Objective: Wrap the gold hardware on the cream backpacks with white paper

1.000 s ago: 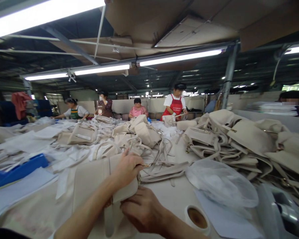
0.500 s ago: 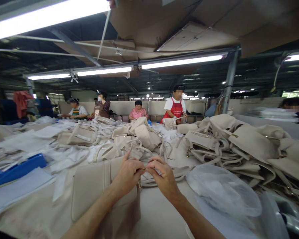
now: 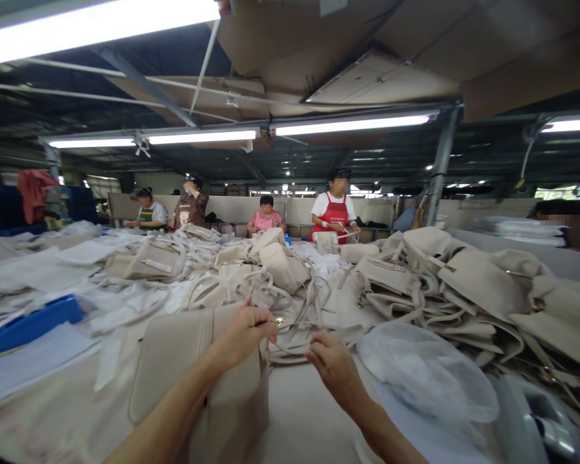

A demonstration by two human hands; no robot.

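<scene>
A beige handbag [image 3: 183, 361] stands on the table right in front of me. My left hand [image 3: 244, 332] rests on the bag's top right corner, fingers pinched round a small gold metal fitting [image 3: 279, 321]. My right hand [image 3: 331, 364] is just to the right, fingers curled round a beige strap [image 3: 294, 348] that runs from the fitting. The two hands are a little apart.
Heaps of beige bags [image 3: 464, 277] and loose straps cover the table [image 3: 309, 419] ahead and to the right. A clear plastic bag [image 3: 425, 370] lies at the right. A blue tray [image 3: 29, 322] sits at the left. Several people [image 3: 336, 209] work at the far end.
My right hand came up from the bag's lower edge to meet my left hand at the fitting, then drew back down and right along the strap. The left hand stayed put.
</scene>
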